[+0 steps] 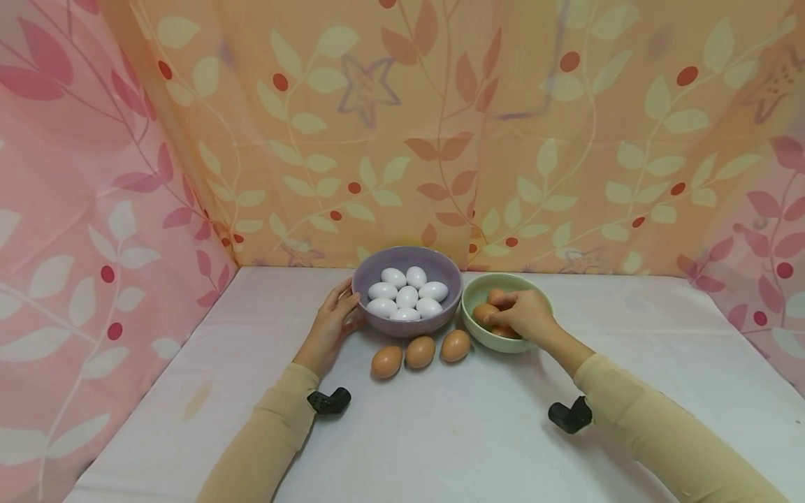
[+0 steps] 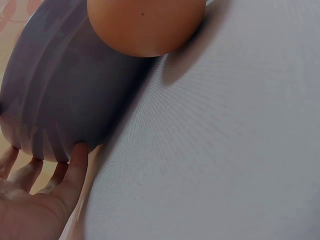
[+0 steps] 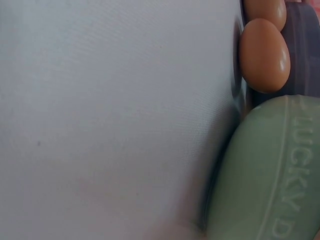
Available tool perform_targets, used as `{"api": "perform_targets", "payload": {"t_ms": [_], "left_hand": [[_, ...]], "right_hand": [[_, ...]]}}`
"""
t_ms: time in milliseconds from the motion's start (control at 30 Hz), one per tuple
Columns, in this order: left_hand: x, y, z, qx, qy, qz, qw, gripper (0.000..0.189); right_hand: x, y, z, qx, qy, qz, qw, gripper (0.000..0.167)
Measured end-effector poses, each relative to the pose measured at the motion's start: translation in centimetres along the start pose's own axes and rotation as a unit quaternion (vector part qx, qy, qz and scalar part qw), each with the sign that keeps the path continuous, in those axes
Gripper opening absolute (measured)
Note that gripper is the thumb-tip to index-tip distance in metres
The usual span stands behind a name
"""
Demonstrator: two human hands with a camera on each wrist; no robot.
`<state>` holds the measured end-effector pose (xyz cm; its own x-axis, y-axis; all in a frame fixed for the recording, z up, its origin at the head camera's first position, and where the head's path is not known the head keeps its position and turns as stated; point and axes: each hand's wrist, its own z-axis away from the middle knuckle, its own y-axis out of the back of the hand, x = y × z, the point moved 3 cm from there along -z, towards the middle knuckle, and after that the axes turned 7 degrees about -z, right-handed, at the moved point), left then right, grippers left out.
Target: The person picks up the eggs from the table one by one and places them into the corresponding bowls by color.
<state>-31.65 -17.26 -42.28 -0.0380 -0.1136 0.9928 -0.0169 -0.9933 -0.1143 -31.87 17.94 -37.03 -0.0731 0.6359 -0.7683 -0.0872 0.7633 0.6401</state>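
Observation:
A purple bowl (image 1: 409, 330) holds several white eggs (image 1: 407, 297). My left hand (image 1: 332, 318) rests its fingers against the bowl's left side; in the left wrist view the fingertips (image 2: 77, 150) touch the outer wall. To its right stands a light green bowl (image 1: 497, 344) with brown eggs in it. Reaching into that bowl, my right hand (image 1: 527, 316) pinches a brown egg (image 1: 483, 314) between thumb and fingers. Another brown egg (image 1: 495, 296) lies behind it, and one more is partly hidden under the hand. The right wrist view shows only the green bowl's outside (image 3: 255, 170), with raised lettering.
Three brown eggs lie in a row on the white tablecloth (image 1: 440, 440) before the bowls: a left one (image 1: 386, 362), a middle one (image 1: 420, 352) and a right one (image 1: 455, 346). A patterned curtain (image 1: 440, 140) hangs close behind the bowls.

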Motion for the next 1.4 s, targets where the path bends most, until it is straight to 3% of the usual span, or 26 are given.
{"api": "perform_targets", "payload": {"t_ms": [167,300,433,633,767,867,1100,1400], "left_hand": [[0.0,0.1,-0.2,0.004,0.003,0.001,1.0,0.057],[0.0,0.1,-0.2,0.004,-0.003,0.007,1.0,0.058],[-0.3,0.0,-0.1,-0.001,-0.004,0.009,1.0,0.058],[-0.4,0.1,0.0,0.0,-0.006,0.011,0.9999,0.056],[-0.2,0.1,-0.1,-0.005,-0.011,0.005,0.9999,0.057],[-0.2,0.0,0.0,-0.005,-0.008,0.007,0.9999,0.056],[-0.1,0.0,0.2,-0.003,-0.007,0.01,0.9999,0.056],[-0.3,0.1,0.1,0.0,-0.006,0.008,1.0,0.056]], "right_hand": [[-0.3,-0.1,0.0,0.003,0.013,0.009,0.9999,0.044],[0.0,-0.1,0.3,0.008,-0.003,-0.051,0.9987,0.045],[0.0,0.3,1.5,0.039,0.004,-0.122,0.9918,0.044],[-1.5,-0.1,4.4,0.045,0.02,-0.248,0.9676,0.049],[-2.8,-0.7,6.3,0.039,0.03,-0.3,0.9526,0.05],[-3.3,-1.4,7.6,0.035,0.041,-0.309,0.9496,0.05],[-3.6,-2.6,9.4,0.035,0.043,-0.291,0.9552,0.052],[-3.2,-4.1,10.1,0.012,-0.001,-0.294,0.9556,0.054]]}}
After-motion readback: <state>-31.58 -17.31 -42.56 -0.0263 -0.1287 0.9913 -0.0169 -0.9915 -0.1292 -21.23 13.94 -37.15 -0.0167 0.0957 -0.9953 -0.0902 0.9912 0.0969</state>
